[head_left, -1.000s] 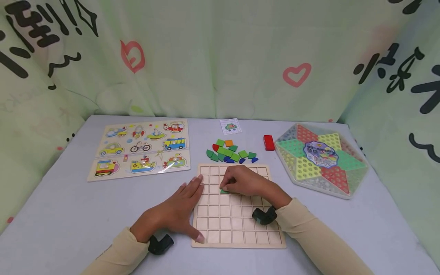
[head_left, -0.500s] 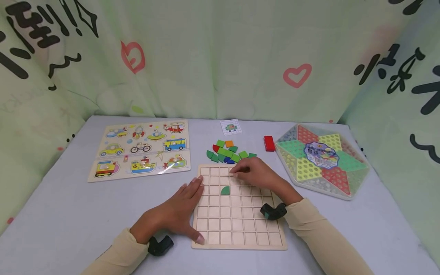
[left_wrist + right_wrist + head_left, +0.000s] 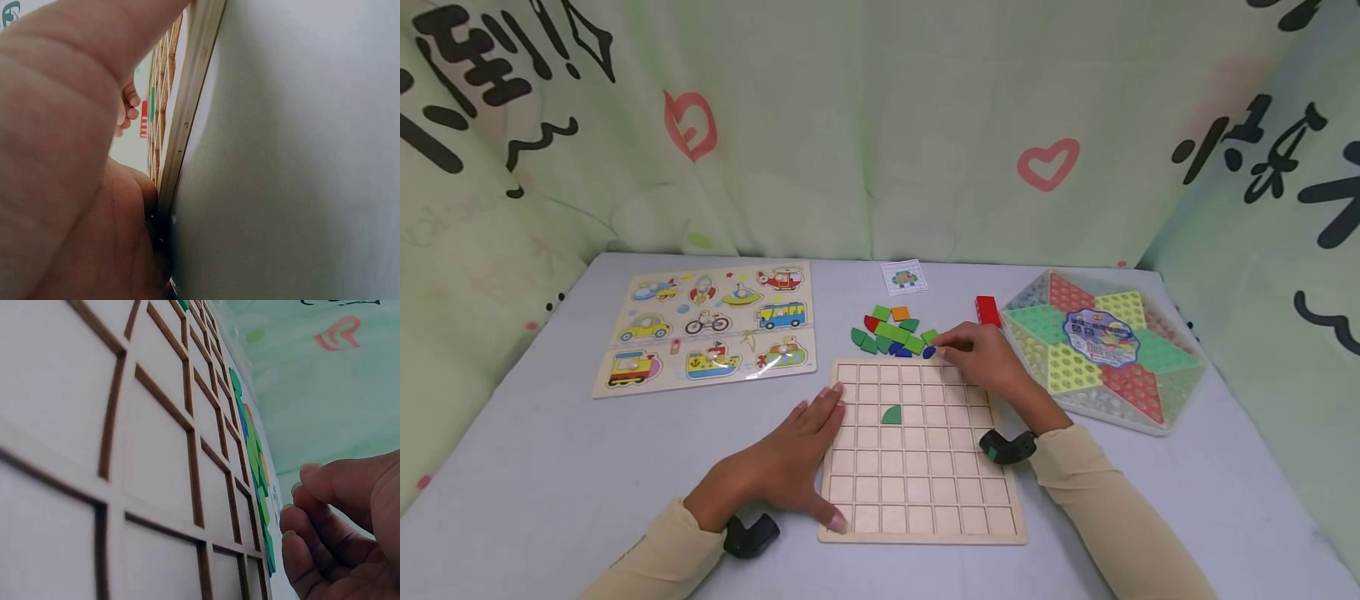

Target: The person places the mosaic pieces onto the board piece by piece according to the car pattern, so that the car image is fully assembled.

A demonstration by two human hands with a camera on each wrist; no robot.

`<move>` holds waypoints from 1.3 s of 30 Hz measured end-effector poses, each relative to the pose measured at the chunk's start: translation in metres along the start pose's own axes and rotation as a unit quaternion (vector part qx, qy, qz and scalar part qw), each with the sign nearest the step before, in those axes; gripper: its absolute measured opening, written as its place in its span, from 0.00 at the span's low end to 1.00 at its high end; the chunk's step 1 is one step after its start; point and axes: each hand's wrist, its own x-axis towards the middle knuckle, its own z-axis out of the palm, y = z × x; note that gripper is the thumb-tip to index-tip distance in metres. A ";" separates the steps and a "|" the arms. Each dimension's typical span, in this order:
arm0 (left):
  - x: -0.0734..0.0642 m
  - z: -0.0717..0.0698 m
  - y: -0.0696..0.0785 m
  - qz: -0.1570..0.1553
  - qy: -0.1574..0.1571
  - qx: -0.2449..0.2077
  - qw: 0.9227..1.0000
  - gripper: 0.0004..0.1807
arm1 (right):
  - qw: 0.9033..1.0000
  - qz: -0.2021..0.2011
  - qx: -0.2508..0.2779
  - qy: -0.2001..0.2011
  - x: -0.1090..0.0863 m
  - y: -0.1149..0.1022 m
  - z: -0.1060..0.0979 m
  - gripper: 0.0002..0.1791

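Note:
A wooden grid board (image 3: pixel 904 467) lies on the table in front of me. One green quarter-circle piece (image 3: pixel 891 415) sits in a cell in its upper left part. Along the board's left edge my left hand (image 3: pixel 786 454) is spread, thumb at the near corner and fingers farther up; its palm (image 3: pixel 56 144) fills the left wrist view. Beyond the board's far edge lies a cluster of small pieces (image 3: pixel 892 332), mostly green, with some blue, red and orange. My right hand (image 3: pixel 981 354) is at the cluster's right end, fingers loosely bent. The right wrist view shows nothing between its fingertips (image 3: pixel 310 467).
Behind the pieces lies a small card (image 3: pixel 903 277) with a coloured picture on a grid. A red block (image 3: pixel 987 311) stands right of them. A vehicle puzzle board (image 3: pixel 707 325) is on the left, a hexagonal game box (image 3: pixel 1101 350) on the right. A printed curtain (image 3: pixel 865 125) hangs behind.
My right hand has left the green quarter-circle piece in its cell and moved away and to the right, to the loose pieces. My left hand has stayed put.

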 end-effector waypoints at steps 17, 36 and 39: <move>0.000 -0.001 0.000 0.001 0.001 0.000 1.000 0.75 | 0.999 0.002 -0.003 0.053 0.018 0.011 0.002 0.12; -0.001 0.000 -0.001 0.006 0.002 -0.004 1.000 0.75 | 0.998 0.018 -0.050 -0.016 0.037 0.003 0.003 0.13; -0.001 0.000 -0.001 0.003 0.001 -0.005 1.000 0.75 | 0.997 0.006 -0.062 -0.034 0.037 0.003 0.001 0.14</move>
